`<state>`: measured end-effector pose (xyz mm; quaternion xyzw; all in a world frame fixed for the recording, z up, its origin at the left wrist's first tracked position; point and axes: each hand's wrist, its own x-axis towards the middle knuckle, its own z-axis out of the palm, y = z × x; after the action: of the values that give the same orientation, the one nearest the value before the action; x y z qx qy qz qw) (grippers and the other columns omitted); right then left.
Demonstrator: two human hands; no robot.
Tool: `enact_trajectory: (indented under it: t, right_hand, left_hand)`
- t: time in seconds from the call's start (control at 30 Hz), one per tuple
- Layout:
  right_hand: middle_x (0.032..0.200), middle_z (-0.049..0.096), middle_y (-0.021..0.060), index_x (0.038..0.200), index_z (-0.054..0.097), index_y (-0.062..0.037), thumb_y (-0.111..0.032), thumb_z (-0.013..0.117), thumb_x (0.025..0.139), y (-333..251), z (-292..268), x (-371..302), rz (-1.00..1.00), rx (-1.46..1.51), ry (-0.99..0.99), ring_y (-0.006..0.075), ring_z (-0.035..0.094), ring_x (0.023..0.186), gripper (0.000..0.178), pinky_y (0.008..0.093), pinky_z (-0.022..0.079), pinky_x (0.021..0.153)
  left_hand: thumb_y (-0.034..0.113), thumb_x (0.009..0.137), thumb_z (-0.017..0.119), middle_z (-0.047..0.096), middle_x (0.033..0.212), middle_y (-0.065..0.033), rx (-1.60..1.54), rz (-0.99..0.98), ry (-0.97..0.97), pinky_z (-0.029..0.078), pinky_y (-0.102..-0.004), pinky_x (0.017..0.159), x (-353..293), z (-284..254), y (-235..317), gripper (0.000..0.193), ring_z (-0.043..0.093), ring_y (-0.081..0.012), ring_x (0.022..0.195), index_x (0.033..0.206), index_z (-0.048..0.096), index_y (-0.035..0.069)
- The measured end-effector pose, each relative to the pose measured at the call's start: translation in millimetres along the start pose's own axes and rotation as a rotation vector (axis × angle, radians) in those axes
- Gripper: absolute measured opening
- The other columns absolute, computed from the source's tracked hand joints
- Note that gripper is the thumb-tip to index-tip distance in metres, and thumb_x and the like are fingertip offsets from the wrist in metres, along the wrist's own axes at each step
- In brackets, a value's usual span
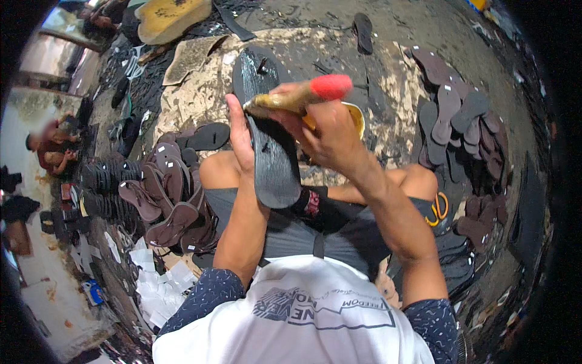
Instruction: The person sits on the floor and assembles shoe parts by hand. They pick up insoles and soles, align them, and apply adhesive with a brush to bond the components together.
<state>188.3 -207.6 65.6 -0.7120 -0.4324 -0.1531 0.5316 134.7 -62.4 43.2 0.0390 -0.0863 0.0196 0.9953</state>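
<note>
A black sandal sole (276,173) is held up over my lap, its long side running away from me. Its face is glossy and wet-looking, with small strap ends poking through. My left hand (240,133) grips the sole along its left edge, the thumb upright and the other fingers hidden beneath. In my right hand (330,130) is a brush (330,87) with a red-ended handle. The brush's tip lies against the left-middle part of the sole. Partly hidden behind my right hand is a yellow container (356,118).
Brown sandal soles (173,182) are heaped at my left, with more soles (448,112) at the right. White paper pieces (160,282) lie near my left elbow. Orange-handled scissors (439,209) rest by my right knee. A stained board (388,73) lies in front. Another person (57,148) sits far left.
</note>
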Motion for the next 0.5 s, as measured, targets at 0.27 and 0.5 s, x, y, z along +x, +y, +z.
enact_trajectory:
  t: [0.27,0.5]
  right_hand:
    - [0.109,0.067,0.0069,0.121,0.061,0.0003,-0.009,0.071,0.094,-48,-80,-80,0.679,0.333,0.109,0.0155,0.063,0.102,0.029,0.0316,0.049,0.093]
    - [0.117,0.064,0.009,0.122,0.058,0.0001,-0.006,0.07,0.094,-48,-129,-76,0.596,0.134,0.414,0.0159,0.06,0.108,0.031,0.0307,0.047,0.096]
  left_hand:
    - [0.067,0.097,0.051,0.068,0.115,-0.0202,0.629,-0.135,0.428,0.062,-0.0443,0.081,91,-110,-10,0.075,0.071,-0.0339,0.092,0.132,0.058,0.001]
    - [0.08,0.09,0.046,0.037,0.154,-0.0299,0.461,-0.203,0.93,0.044,-0.0604,0.107,265,-184,8,0.112,0.053,-0.0482,0.128,0.156,0.019,-0.006]
